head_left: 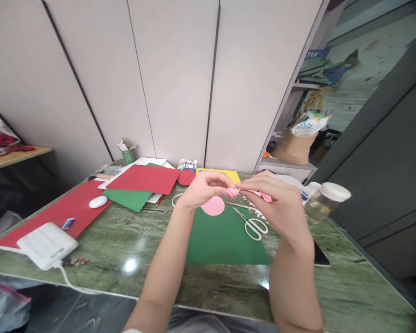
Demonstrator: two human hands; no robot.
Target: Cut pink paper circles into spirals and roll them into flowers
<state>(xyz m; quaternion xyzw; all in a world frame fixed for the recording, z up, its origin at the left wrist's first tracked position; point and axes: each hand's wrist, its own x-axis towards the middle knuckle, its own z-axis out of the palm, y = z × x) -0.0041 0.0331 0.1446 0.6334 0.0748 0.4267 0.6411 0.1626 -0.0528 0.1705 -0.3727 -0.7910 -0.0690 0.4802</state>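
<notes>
Pink paper (232, 191), a small piece, is hanging in the air above the table, pinched between the thumb and fingers of the left hand (208, 187), which are closing on it with hardly any gap. The right hand (280, 199) is bringing thumb and fingertips close together at the piece's right edge; whether they are gripping it too, I cannot make out. Below, a pink circle (213, 206) is lying on a green sheet (225, 240), partly hidden by the left hand. Scissors (254, 228) are resting on the same sheet, blades slightly parted. Farther right, a lidded jar (327, 203) is standing on the table (125, 236). Leftward, a red sheet (145, 178) is overlapping other paper, and a white box (47, 245) is trailing a cable (67, 280).
</notes>
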